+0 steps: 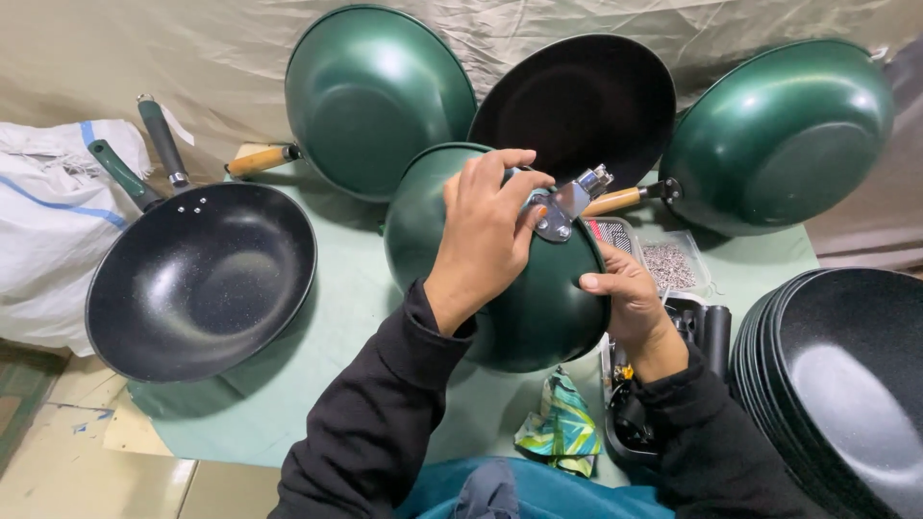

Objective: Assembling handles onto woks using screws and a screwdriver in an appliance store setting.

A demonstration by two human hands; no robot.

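A round green pan (519, 308) is held up in the middle, bottom side facing us, just above the counter (356, 288). Its outside is smooth and shiny, and it curves like a bowl. A small silver metal bracket (562, 207) sits on its top edge.

The left hand (486, 235) lies over the pan. Its fingers (524, 183) are bent close together and pinch the metal bracket. The right hand (625, 303) holds the pan's side. Its fingers are mostly hidden behind the pan, so I cannot tell how far they are spread; the thumb presses flat on the green.

The counter has a soft green cover. On it lie a black speckled pan with green handles (202, 279), more green pans (375, 96) leaning on a wrinkly cloth wall, a stack of black pans (846, 384), and a clear tray of tiny metal bits (673, 264).
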